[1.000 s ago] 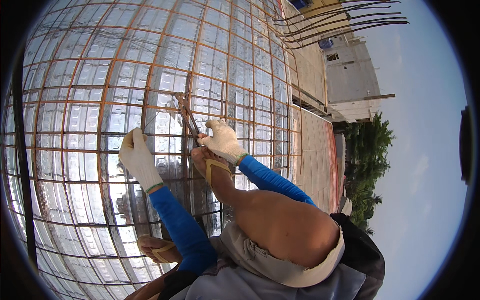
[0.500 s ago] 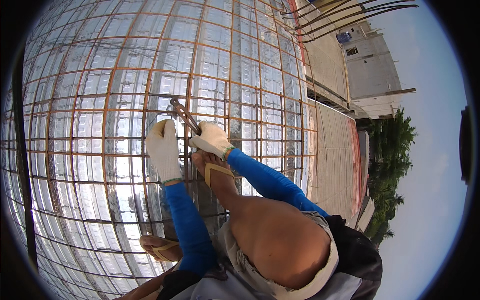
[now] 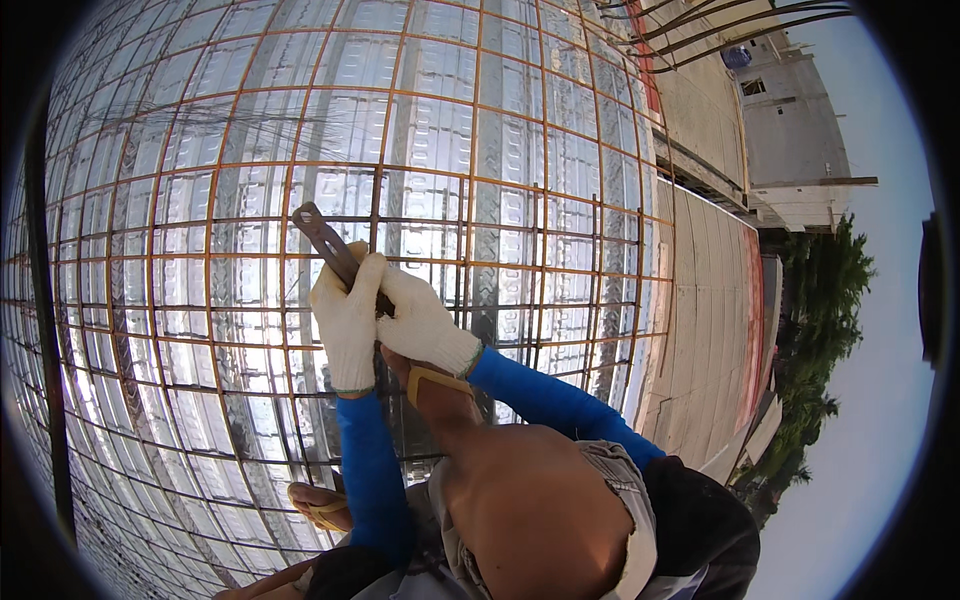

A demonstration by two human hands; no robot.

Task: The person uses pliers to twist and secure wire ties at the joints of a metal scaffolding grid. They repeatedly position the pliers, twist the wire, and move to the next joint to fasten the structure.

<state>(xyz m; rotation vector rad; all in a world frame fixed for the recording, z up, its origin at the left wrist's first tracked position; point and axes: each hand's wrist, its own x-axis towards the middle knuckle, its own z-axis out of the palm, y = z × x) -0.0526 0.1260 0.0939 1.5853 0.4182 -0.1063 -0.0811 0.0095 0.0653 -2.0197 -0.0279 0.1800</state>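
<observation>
Both my hands wear white knit gloves and meet above a grid of rusty reinforcing bars (image 3: 430,97). A pair of dark, worn metal pincers (image 3: 325,235) slants between them, its head pointing up and left, over the bars. My right hand (image 3: 425,320) is closed around the handle end, which its fingers partly hide. My left hand (image 3: 343,320) is closed too, with thumb and fingers on either side of the pincers' handles. Whether it also pinches a wire is hidden. The pincers' head shows no wire in its jaws that I can make out.
Shiny ribbed metal decking (image 3: 430,130) lies under the bars. Loose thin wires (image 3: 240,120) rest on the grid at upper left. My sandalled foot (image 3: 435,385) stands just below my hands. Bent bars (image 3: 740,25) stick out at upper right, beyond the deck's edge.
My left hand has come over to the right hand and closed on the pincers. The pincers' head has shifted left. The view has moved slightly, with the buildings farther right.
</observation>
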